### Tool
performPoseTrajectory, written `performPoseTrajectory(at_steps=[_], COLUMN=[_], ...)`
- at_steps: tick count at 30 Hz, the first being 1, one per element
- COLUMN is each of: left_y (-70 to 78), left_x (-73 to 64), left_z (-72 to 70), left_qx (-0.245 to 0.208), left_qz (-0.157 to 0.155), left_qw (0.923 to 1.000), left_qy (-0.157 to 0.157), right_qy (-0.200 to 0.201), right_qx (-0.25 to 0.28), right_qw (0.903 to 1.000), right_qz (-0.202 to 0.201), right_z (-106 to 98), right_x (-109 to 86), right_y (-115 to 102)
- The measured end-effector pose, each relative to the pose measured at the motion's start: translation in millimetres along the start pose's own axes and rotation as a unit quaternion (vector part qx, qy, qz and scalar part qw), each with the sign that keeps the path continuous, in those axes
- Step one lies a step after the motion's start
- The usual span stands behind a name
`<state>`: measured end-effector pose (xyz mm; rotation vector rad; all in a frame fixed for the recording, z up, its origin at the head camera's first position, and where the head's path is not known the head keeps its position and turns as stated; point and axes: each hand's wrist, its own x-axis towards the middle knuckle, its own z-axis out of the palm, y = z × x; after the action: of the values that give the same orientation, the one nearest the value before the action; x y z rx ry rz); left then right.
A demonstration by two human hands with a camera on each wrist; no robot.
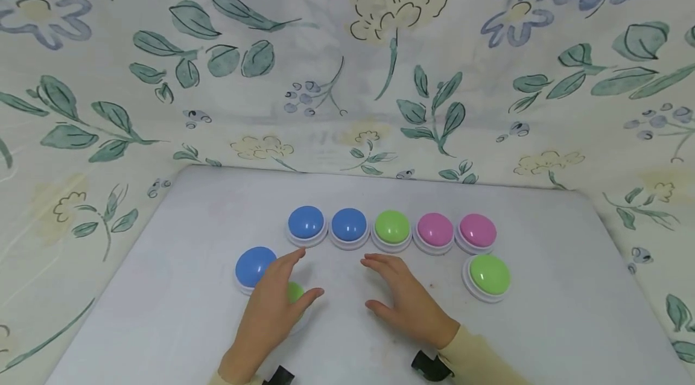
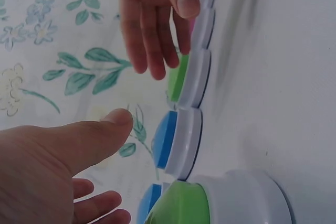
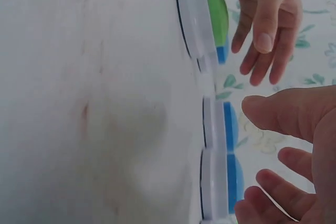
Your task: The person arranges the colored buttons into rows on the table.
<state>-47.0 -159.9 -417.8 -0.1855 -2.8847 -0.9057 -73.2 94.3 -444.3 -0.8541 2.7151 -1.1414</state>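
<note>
My left hand (image 1: 271, 300) hovers with spread fingers over the left end of an arc of push buttons, holding nothing. Beneath it a green button (image 1: 295, 292) is mostly hidden, and a blue button (image 1: 255, 265) shows just beyond. My right hand (image 1: 409, 300) is held above the table inside the arc, fingers loosely extended and nothing in them. The far row runs blue (image 1: 306, 222), blue (image 1: 349, 225), green (image 1: 393, 227), pink (image 1: 435, 229), pink (image 1: 478, 230). A second green button (image 1: 490, 274) sits at the right end. All have white round bases.
The buttons stand on a white tabletop (image 1: 179, 312). Behind and beside it hangs a floral cloth (image 1: 326, 59). Dark wrist cameras, left (image 1: 279, 375) and right (image 1: 431, 365), sit at the sleeve cuffs.
</note>
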Motion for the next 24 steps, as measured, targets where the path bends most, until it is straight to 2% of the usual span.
performPoseTrajectory(at_steps=[5, 11, 18, 24], left_y=[-6.2, -17.3, -26.3, -33.4], left_x=[-8.8, -19.7, -28.8, -36.5], left_z=[-8.3, -12.6, -12.8, -11.5], left_qx=[0.001, 0.002, -0.003, -0.001], left_qz=[-0.012, -0.030, -0.029, -0.022], left_qw=[0.9999, 0.9995, 0.9995, 0.9996], left_qy=[0.002, 0.003, 0.011, 0.015], right_qy=[-0.018, -0.034, -0.063, -0.073], right_qx=[0.013, 0.026, 0.016, 0.015], right_qw=[0.9997, 0.9986, 0.9970, 0.9956], right_qz=[-0.006, -0.031, -0.041, -0.056], right_z=[13, 24, 34, 41], right_x=[8.8, 18.6, 26.0, 32.7], right_y=[-9, -16, -23, -26])
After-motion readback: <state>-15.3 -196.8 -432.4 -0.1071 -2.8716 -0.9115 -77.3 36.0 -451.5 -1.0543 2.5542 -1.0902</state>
